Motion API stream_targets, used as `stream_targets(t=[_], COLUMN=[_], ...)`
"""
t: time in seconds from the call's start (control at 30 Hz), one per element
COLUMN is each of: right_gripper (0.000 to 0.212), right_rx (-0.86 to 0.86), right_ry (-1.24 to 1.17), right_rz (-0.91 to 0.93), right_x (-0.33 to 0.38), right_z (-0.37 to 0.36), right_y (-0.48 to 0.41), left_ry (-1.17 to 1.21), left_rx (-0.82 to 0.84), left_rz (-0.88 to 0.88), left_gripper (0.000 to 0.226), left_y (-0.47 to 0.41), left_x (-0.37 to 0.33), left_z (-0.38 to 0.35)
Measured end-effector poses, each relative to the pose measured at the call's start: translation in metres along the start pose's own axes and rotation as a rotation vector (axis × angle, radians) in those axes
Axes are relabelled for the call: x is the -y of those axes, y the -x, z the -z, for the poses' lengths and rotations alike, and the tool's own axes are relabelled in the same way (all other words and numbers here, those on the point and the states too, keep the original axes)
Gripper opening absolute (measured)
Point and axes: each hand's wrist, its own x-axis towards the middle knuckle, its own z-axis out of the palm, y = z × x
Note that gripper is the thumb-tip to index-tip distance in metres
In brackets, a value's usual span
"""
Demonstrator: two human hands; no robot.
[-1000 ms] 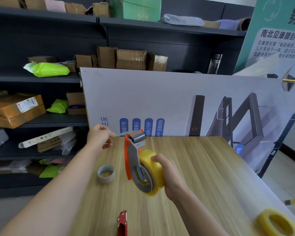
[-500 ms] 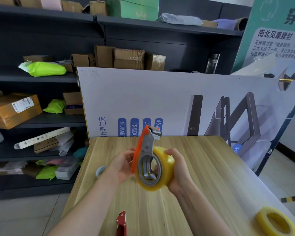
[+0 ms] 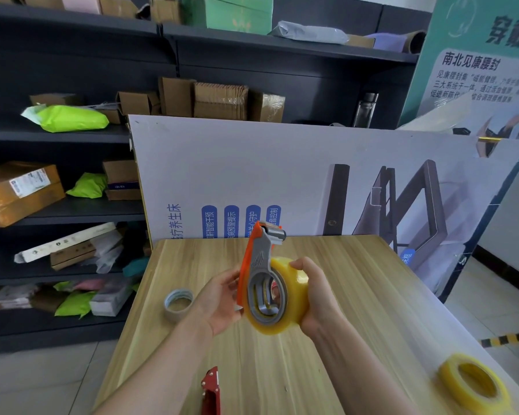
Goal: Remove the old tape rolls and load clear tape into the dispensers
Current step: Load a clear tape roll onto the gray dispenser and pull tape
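An orange and grey tape dispenser (image 3: 259, 265) is held upright above the wooden table (image 3: 357, 295), with a thick yellowish clear tape roll (image 3: 294, 295) mounted on its wheel. My right hand (image 3: 315, 298) grips the roll from the right side. My left hand (image 3: 219, 298) holds the dispenser's orange left edge, palm toward it. A nearly used-up grey tape roll (image 3: 178, 304) lies flat on the table to the left. Another yellowish tape roll (image 3: 474, 384) lies at the table's near right corner. A second, red dispenser (image 3: 212, 390) lies at the near edge, partly cut off.
A large printed board (image 3: 282, 175) leans upright behind the table's far edge. Dark shelves (image 3: 57, 211) with boxes and bags fill the left and back. Tiled floor lies to the left and right of the table.
My left hand came back from the far left of the table and took hold of the dispenser's left side. The dispenser was turned more upright and brought nearer to me.
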Motion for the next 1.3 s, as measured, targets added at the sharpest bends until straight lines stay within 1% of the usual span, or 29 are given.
stream_targets(t=[0.2,0.3,0.4,0.47,0.5,0.57,0.63,0.7,0.73,0.77,0.8,0.9,0.93,1.03,1.17,1.3], right_gripper=[0.035,0.035,0.034,0.032,0.031,0.031,0.028,0.025,0.025,0.025,0.026,0.028,0.028,0.025,0.023,0.024], right_rx=[0.01,0.022,0.024,0.021,0.018,0.015,0.016,0.022,0.025,0.026,0.026,0.021,0.021,0.027,0.018,0.01], right_ry=[-0.003,0.012,0.012,-0.003,-0.01,-0.015,-0.014,-0.015,-0.015,-0.013,-0.011,-0.004,-0.001,0.003,-0.009,-0.015], right_rz=[0.02,0.019,0.012,0.015,0.021,0.028,0.034,0.036,0.035,0.035,0.034,0.032,0.031,0.039,0.041,0.03], right_x=[0.0,-0.001,-0.002,-0.002,-0.001,0.001,0.003,0.006,0.007,0.007,0.008,0.008,0.008,0.008,0.01,0.008], right_z=[-0.001,-0.002,-0.002,-0.002,-0.001,-0.002,-0.002,-0.002,-0.003,-0.003,-0.003,-0.002,-0.003,-0.002,0.0,0.006], right_y=[0.001,0.002,0.005,0.006,0.006,0.006,0.006,0.008,0.008,0.009,0.009,0.01,0.01,0.01,0.012,0.012], left_ry=[0.123,0.236,0.363,0.396,0.395,0.363,0.328,0.299,0.284,0.277,0.272,0.252,0.252,0.239,0.245,0.171], left_rx=[0.043,0.017,-0.052,-0.046,-0.036,-0.03,-0.012,-0.007,-0.015,-0.022,-0.024,-0.024,-0.025,-0.064,-0.098,-0.145], left_rz=[0.011,-0.036,-0.144,-0.165,-0.161,-0.138,-0.103,-0.083,-0.079,-0.081,-0.082,-0.085,-0.088,-0.093,-0.074,-0.143], left_gripper=[0.032,0.021,0.018,0.013,0.01,0.014,0.027,0.047,0.052,0.052,0.047,0.024,0.023,0.03,0.022,0.024], left_y=[-0.001,0.0,-0.006,-0.007,-0.006,-0.004,-0.003,-0.002,-0.003,-0.003,-0.004,0.0,0.002,0.007,0.011,0.014], left_x=[0.004,0.004,0.002,0.002,0.002,0.003,0.005,0.007,0.008,0.009,0.01,0.011,0.012,0.014,0.021,0.028], left_z=[0.007,0.001,0.003,0.005,0.005,0.005,0.004,0.004,0.004,0.004,0.004,-0.001,-0.002,-0.003,-0.006,-0.011])
